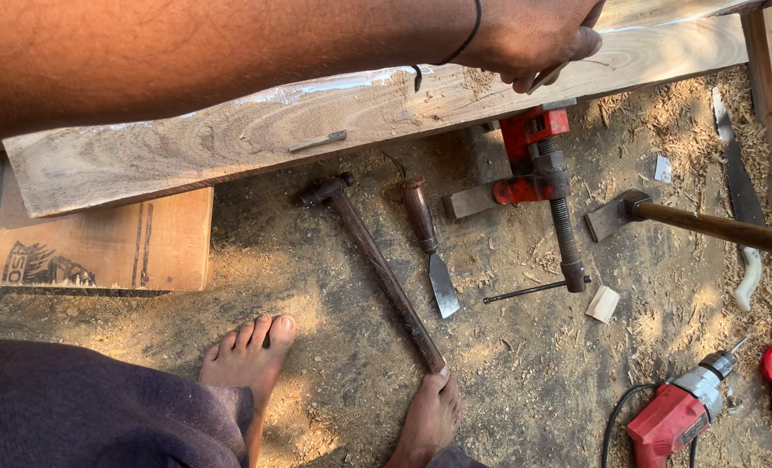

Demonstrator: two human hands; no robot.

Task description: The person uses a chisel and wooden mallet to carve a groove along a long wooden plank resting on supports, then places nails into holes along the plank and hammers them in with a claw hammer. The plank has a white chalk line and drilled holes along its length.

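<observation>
Hammer [377,264] on the sawdust floor [524,381], below and left of the hand, head up, handle running down-right. Chisel [429,247] just right of it, blade down. Red clamp [537,169] directly below the hand, screw pointing down. Adze-like tool [628,212] with long handle lower right of the hand. Handsaw [737,186] far right. Small wood block [602,304] near the clamp's screw end. Red drill [680,407] bottom right, corded. Cardboard box [100,243] far left. Bare feet [251,355] at the bottom.
</observation>
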